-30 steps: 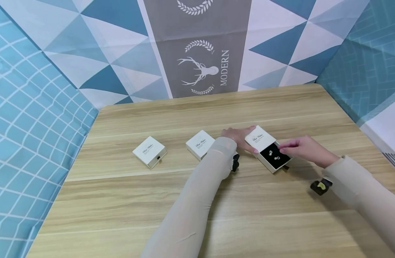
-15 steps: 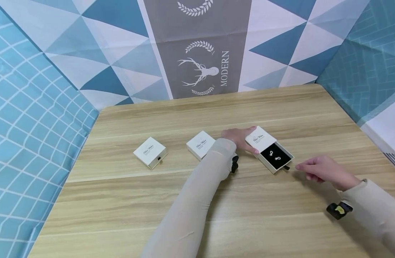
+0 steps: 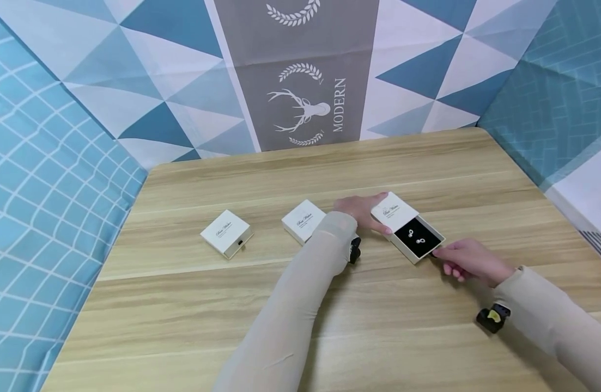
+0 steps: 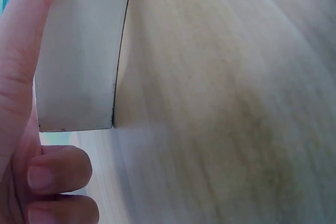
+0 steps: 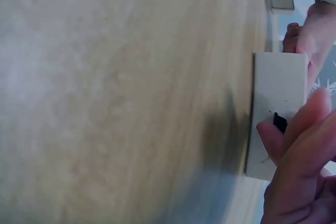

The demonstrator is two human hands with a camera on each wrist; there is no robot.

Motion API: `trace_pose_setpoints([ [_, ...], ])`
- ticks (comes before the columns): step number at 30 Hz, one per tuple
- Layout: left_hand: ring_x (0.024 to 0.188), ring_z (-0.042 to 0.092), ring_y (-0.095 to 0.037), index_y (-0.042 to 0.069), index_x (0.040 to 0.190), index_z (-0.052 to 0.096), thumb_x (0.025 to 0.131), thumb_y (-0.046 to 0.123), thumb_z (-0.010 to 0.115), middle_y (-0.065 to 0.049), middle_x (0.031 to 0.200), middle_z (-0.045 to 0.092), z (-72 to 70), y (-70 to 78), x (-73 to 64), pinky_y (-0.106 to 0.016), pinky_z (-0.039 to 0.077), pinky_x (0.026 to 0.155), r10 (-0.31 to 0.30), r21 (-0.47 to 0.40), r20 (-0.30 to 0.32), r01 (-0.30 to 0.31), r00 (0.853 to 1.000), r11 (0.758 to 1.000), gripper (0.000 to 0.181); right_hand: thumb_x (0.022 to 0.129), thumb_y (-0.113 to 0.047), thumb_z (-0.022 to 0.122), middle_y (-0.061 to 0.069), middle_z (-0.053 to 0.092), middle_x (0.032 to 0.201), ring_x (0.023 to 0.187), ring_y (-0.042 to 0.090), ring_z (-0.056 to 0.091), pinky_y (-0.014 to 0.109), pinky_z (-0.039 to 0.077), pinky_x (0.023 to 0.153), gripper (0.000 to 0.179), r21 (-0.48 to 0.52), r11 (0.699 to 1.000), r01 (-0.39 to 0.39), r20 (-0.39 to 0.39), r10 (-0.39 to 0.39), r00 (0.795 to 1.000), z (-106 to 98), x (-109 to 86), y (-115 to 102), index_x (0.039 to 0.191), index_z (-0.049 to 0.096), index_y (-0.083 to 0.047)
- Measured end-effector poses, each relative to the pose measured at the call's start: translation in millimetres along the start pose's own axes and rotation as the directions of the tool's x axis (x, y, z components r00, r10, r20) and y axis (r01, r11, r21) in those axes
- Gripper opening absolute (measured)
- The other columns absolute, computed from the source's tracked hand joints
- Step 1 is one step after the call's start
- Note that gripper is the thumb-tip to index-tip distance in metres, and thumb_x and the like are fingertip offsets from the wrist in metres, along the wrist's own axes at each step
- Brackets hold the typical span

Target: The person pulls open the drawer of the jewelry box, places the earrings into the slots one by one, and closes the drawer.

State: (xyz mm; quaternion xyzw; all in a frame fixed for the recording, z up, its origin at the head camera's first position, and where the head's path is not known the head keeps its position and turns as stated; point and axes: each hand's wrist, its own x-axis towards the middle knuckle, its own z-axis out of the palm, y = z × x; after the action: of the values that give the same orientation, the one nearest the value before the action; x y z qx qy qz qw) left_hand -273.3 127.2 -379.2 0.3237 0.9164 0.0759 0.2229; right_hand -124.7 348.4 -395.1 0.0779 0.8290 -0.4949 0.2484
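A white drawer-style jewelry box (image 3: 392, 211) with dark lettering sits on the table at right, its drawer (image 3: 417, 239) pulled partway out. On the drawer's black pad lies a pair of small silvery earrings (image 3: 416, 236). My left hand (image 3: 359, 211) grips the outer sleeve from the left, thumb along the near side; in the left wrist view the thumb (image 4: 18, 51) presses the sleeve's wall (image 4: 81, 66). At the drawer's front, my right hand (image 3: 469, 260) pinches the short black ribbon tab (image 5: 280, 123) between thumb and forefinger, with the other fingers curled.
Two more white lettered boxes stand to the left: one (image 3: 302, 219) partly behind my left sleeve, another (image 3: 225, 233) farther off with its tab facing right. The wooden table (image 3: 192, 316) ends at a patterned cloth backdrop (image 3: 300, 98).
My right hand has drawn back from over the drawer's pad, then come in to the ribbon tab at its front. The left hand stays on the sleeve.
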Motion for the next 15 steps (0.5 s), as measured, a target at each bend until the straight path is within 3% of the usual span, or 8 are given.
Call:
trace_pose_setpoints([
  [15, 0.131, 0.041, -0.016, 0.033, 0.155, 0.009, 0.076, 0.066, 0.066, 0.010, 0.156, 0.026, -1.3, 0.5, 1.3, -0.030, 0.038, 0.095, 0.015, -0.033, 0.014, -0.015, 1.000, 0.999, 0.103, 0.094, -0.014, 0.052, -0.006, 0.053, 0.055, 0.045, 0.003, 0.047, 0.018, 0.043, 0.045, 0.031, 0.027, 0.999, -0.020, -0.060, 0.021, 0.998, 8.1, 9.9, 0.4, 0.064, 0.056, -0.011],
])
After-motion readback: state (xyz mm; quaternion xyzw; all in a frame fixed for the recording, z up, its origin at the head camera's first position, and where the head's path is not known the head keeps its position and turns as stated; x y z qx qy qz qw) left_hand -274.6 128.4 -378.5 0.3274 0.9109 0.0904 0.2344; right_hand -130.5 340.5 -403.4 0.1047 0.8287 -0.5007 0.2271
